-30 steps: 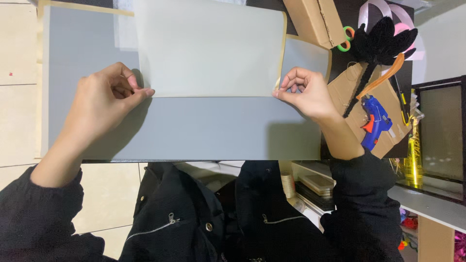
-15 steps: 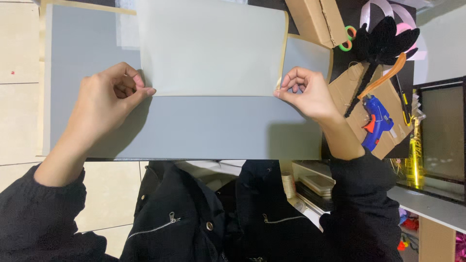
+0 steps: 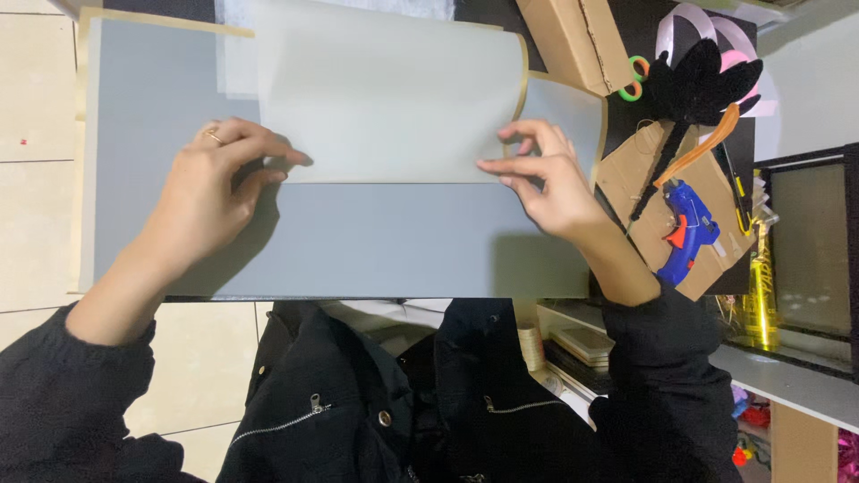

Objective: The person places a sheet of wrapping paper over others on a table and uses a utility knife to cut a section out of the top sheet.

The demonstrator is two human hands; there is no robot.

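Observation:
A large grey sheet lies flat in front of me. On its upper half rests a pale, translucent sheet with a thin golden edge. My left hand lies on the grey sheet, its fingertips touching the pale sheet's lower left corner. At the lower right corner, the fingers of my right hand press on the pale sheet's edge. Neither hand grips anything.
To the right lie a brown cardboard piece, a blue glue gun, a black feathery object, green-handled scissors and a cardboard box. Tiled floor shows at the left. My dark jacket fills the bottom.
Both hands have let go of the pale sheet's lower edge and now rest with flatter fingers on its corners. The view has shifted slightly.

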